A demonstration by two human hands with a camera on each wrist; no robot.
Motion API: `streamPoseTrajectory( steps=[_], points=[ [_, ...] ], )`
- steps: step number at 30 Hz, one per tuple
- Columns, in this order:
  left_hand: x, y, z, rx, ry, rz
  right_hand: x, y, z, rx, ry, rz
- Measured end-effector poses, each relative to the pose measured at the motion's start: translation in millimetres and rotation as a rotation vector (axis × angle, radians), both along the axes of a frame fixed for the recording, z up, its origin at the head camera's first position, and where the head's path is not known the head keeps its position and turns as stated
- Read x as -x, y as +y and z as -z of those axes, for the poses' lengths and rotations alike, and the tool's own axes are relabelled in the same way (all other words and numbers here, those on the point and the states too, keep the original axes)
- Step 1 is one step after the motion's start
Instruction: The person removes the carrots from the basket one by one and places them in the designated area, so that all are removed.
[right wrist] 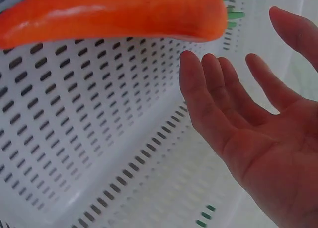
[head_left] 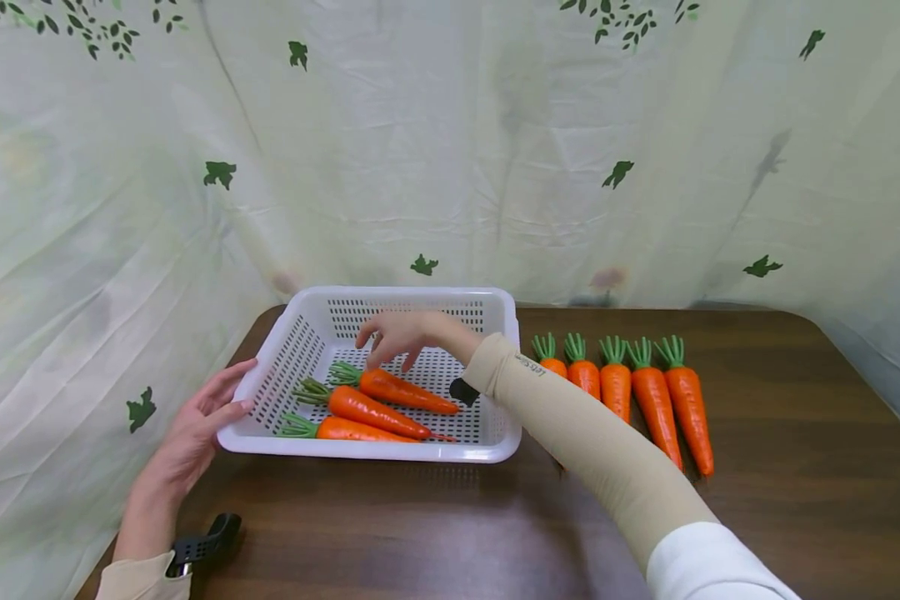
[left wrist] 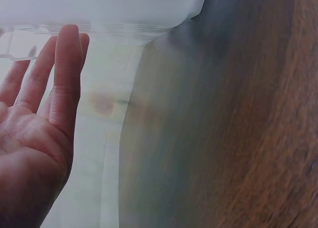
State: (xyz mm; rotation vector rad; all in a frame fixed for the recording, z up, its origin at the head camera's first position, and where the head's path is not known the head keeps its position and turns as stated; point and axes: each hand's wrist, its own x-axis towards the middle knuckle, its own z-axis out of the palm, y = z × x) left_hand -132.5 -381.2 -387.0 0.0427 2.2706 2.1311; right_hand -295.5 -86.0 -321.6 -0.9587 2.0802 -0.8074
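Observation:
A white perforated plastic basket [head_left: 375, 450] holds three orange carrots with green tops: a back carrot [head_left: 405, 390], a middle carrot [head_left: 375, 410] and a front carrot [head_left: 360, 430]. My right hand [head_left: 405, 335] hovers inside the basket just behind the back carrot, its fingers spread and holding nothing. In the right wrist view that carrot [right wrist: 119, 14] lies beyond the fingertips. At the basket's left end, my left hand [head_left: 198, 421] touches the rim with thumb and fingers; the left wrist view shows those fingers [left wrist: 67, 79] nearly straight against the basket's wall.
Several more carrots [head_left: 686, 408] lie side by side on the brown table [head_left: 795, 467] right of the basket, tops pointing away. My right forearm [head_left: 592, 442] crosses over some of them. A leaf-patterned pale curtain [head_left: 450, 150] hangs behind the table and along its left side.

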Motion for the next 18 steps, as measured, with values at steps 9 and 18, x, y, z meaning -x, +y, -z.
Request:
streamPoseTrajectory(
  steps=[9,18],
  points=[
    [-0.3,0.4,0.9,0.005,-0.004,0.0,9.7,-2.7,21.9,-0.035,-0.099,0.008],
    [1.2,-1.0,1.5,0.021,-0.003,-0.004,14.9,-1.7,30.8,-0.085,-0.161,0.016]
  ],
)
